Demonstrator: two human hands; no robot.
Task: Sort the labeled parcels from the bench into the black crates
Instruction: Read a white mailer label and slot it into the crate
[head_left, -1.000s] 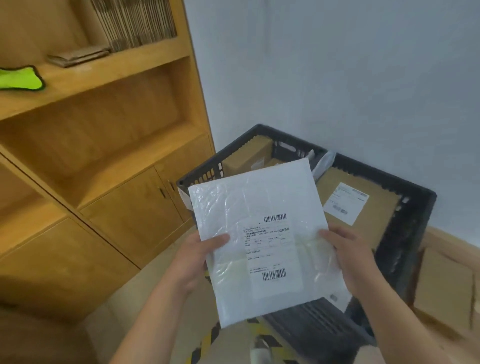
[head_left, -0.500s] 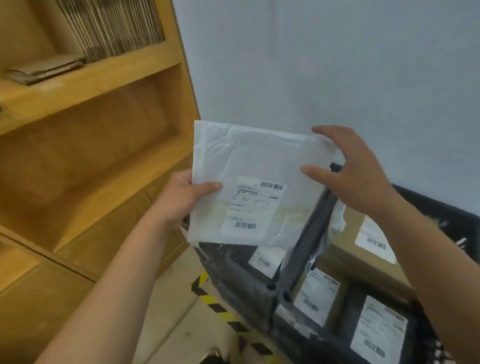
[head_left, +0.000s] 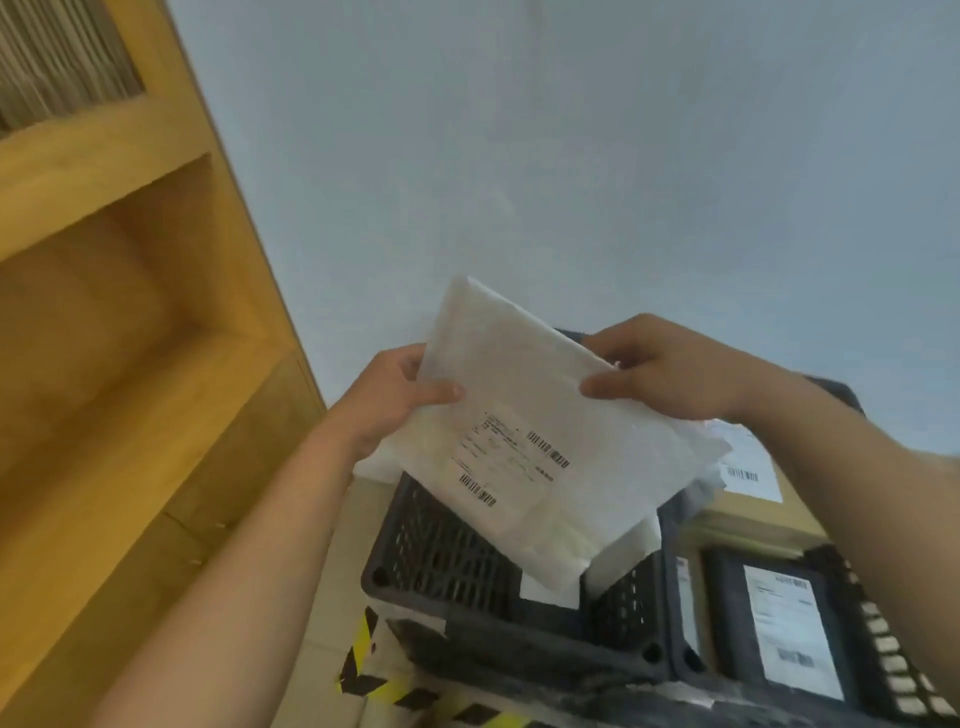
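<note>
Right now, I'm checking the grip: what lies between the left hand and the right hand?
Only the white parcel, label facing the camera: the left hand pinches its left edge, the right hand its right edge. Head view.

left: wooden shelving (head_left: 130, 322), open compartments | top left, on shelf: upright cardboard sheets (head_left: 57, 57), blurred | far: plain pale wall (head_left: 571, 156) | near, low: beige floor (head_left: 343, 571) with yellow-and-black striped tape (head_left: 363, 670)
</note>
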